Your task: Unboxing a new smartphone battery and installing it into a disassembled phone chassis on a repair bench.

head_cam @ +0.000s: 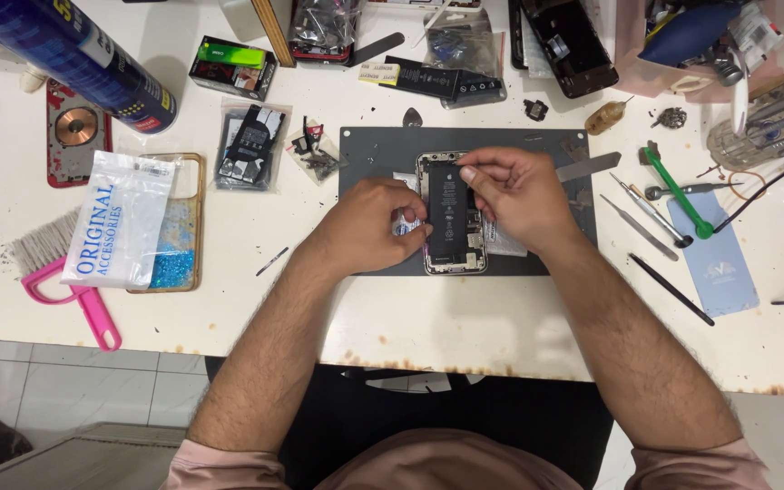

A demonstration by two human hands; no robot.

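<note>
White-blue plastic pouch (118, 220) left; green-black box (231, 66) upper left.

Your opened phone (451, 213) lies on the grey rectangular work mat (378, 159); metal tweezers (641, 227) lie right, the pink-handled plastic brush (65, 272) far left.

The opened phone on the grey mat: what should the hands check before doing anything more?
1. Opened phone with black battery lies fully on the dark grey work mat: ok.
2. Left hand steadies the phone's left edge: ok.
3. Right hand has its fingertips pinched at the battery's top; what they pinch: cannot tell.
4. Green-handled tool and metal tweezers lie off the mat, within the right hand's side: ok.
5. Loose small screws near the phone: cannot tell.
</note>
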